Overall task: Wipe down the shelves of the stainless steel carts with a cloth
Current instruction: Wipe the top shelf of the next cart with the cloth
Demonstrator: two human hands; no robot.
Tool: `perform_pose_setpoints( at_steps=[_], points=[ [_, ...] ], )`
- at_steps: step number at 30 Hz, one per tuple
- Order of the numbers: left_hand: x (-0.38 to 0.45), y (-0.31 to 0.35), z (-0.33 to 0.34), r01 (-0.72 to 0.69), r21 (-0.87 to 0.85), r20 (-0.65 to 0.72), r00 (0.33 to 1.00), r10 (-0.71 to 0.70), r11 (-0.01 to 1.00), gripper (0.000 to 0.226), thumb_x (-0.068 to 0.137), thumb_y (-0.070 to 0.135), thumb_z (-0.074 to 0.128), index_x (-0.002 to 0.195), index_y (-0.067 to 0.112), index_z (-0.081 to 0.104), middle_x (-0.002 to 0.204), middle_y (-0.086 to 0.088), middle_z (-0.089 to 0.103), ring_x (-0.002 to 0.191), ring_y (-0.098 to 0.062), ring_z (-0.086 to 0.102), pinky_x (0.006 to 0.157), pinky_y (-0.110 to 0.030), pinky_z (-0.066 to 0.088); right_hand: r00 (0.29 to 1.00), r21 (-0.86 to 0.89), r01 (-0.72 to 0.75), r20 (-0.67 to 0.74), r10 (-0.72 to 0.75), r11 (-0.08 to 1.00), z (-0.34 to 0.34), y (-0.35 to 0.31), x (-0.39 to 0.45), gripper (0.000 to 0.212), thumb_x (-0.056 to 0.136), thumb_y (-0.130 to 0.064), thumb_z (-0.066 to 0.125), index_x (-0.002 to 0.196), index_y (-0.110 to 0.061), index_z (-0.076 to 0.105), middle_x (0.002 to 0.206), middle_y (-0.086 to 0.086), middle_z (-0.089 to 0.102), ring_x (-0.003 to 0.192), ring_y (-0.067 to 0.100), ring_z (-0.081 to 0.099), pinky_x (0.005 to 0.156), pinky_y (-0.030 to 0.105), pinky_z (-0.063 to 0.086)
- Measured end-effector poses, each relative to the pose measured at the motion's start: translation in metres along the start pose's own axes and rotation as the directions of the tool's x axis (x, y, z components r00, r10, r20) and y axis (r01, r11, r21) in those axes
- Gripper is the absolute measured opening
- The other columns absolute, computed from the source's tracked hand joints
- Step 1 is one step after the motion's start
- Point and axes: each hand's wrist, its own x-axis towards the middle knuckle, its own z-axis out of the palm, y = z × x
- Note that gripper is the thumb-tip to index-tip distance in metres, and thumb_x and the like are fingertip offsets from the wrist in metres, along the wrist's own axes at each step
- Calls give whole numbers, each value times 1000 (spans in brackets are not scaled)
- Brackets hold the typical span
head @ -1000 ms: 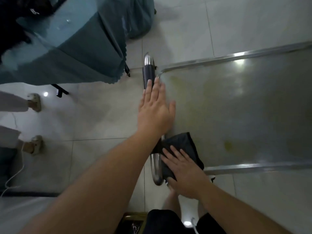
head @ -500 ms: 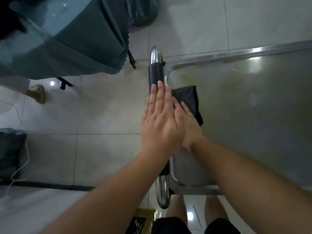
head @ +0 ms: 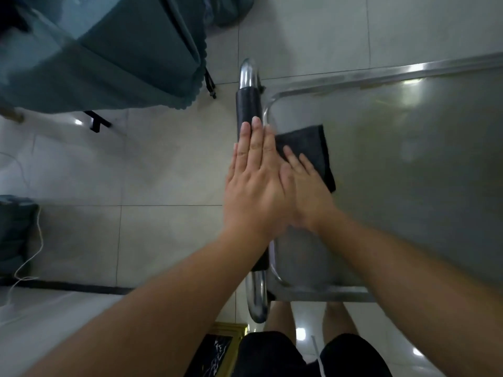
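I see a teal tablecloth (head: 95,50) hanging top left over the pale tiled floor (head: 163,172). Below that cloth a white cord (head: 30,257) trails at the left edge; well below it, a gold-framed dark panel (head: 217,349).

Stainless steel cart shelf (head: 408,159): flat, dull grey, raised rim with a rounded corner, light glare on its far part. Dark folded cloth (head: 307,151) lies on the shelf near that corner, under the fingers of the right hand (head: 307,189), which lies flat on it. Cart handle (head: 249,110), chrome tube with a black grip, runs along the shelf's edge beneath the left hand (head: 255,183). Cart stands on a pale tiled floor (head: 163,172).
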Motion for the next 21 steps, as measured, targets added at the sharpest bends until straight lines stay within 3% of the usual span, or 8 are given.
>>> perform_pose_setpoints(
  at_steps=[4, 9, 15, 18, 21],
  points=[
    [2, -2, 1, -17, 20, 5, 1000, 16, 1000, 70, 108, 44, 11, 168, 14, -7, 176, -1, -20, 157, -9, -27, 129, -34, -14, 999, 60, 7, -36, -5, 998, 53, -7, -129, 70, 108, -60, 27, 167, -22, 18, 174, -6, 9, 161, 19, 0, 129, 48, 11],
    [-2, 1, 3, -37, 103, -6, 999, 38, 994, 70, 108, 45, 9, 168, 12, -9, 175, -3, -22, 157, -12, -28, 129, -37, -14, 1000, -35, 2, -4, -2, 999, 84, 4, -210, 63, 110, -54, 26, 165, -25, 24, 173, -8, 16, 160, 18, 10, 122, 49, 23],
    [-6, 1, 5, -24, 93, -12, 1000, 26, 995, 69, 110, 45, 10, 167, 12, -9, 175, -4, -22, 157, -11, -28, 128, -34, -15, 994, -61, 49, -95, -54, 997, 54, 40, -137, 62, 106, -48, 34, 164, -27, 30, 170, -8, 24, 160, 15, 12, 127, 47, 20],
    [-5, 3, 4, -16, 92, -31, 999, 19, 996, 69, 110, 45, 10, 168, 11, -5, 176, -4, -18, 159, -11, -24, 127, -30, -17, 984, -25, -9, -178, 4, 1000, 15, 61, -65, 63, 103, -47, 34, 161, -24, 37, 167, -5, 33, 157, 17, 23, 127, 45, 20],
    [-4, 5, 3, 3, 98, -39, 999, 1, 995, 70, 108, 45, 13, 169, 12, -1, 176, -3, -14, 160, -11, -20, 128, -30, -15, 985, -22, -78, -155, 74, 997, -28, 80, 13, 68, 102, -53, 25, 163, -25, 30, 169, -5, 30, 157, 18, 22, 127, 43, 15]
  ],
)
